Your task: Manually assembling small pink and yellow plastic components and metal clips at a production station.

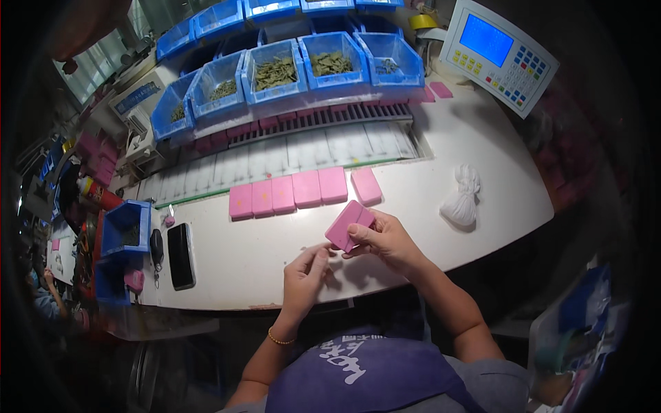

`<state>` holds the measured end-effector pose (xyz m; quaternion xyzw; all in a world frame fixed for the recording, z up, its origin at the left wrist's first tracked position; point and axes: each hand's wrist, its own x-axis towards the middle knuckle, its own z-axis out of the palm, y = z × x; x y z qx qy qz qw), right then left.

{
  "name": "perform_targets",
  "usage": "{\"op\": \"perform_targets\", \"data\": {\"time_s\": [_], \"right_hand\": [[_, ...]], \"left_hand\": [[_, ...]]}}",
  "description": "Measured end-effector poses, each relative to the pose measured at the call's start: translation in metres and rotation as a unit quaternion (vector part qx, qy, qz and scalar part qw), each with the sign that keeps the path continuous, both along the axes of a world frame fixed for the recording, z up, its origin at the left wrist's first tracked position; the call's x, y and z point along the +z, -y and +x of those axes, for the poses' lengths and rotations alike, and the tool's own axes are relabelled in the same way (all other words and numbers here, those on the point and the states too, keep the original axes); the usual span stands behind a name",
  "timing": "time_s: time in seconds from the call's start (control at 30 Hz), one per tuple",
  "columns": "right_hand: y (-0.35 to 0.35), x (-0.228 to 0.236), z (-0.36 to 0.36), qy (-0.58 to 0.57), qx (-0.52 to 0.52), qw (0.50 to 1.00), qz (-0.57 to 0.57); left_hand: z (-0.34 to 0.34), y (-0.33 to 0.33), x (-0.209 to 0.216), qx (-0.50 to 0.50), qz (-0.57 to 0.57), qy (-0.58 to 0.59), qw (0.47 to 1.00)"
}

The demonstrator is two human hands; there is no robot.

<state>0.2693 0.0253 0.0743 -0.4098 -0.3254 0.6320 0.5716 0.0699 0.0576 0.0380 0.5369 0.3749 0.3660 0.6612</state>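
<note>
My right hand (389,242) grips a pink rubber mould (346,221), a flat rounded block with a dark seam across it, thumb on top and fingers beneath. Just left of its lower corner is my left hand (304,277), thumb and fingers drawn together; whatever they pinch, if anything, is too small to make out. Beyond the hands, several similar pink moulds (283,195) lie side by side in a row on the white table (241,258). Another single mould (366,186) sits slightly apart at the row's right end.
Blue bins (274,69) holding greenish pieces line the back. A white cloth pouch (463,199) lies right, below a keypad console with a blue screen (499,55). At left are a phone (181,256) and blue bins (127,230). A person (48,299) works far left.
</note>
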Motion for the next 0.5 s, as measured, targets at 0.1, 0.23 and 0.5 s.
{"op": "perform_targets", "data": {"time_s": [0.1,0.23,0.5], "right_hand": [[0.015,-0.002,0.001,0.005,-0.001,1.000,0.010],[0.026,-0.006,0.003,-0.019,0.000,0.999,-0.026],[0.039,-0.006,-0.008,-0.043,-0.048,0.998,-0.014]], "left_hand": [[-0.016,0.019,0.005,-0.232,-0.002,-0.127,0.964],[-0.035,0.045,0.007,-0.391,0.101,-0.159,0.901],[-0.053,0.051,0.003,-0.388,0.206,-0.287,0.851]]}}
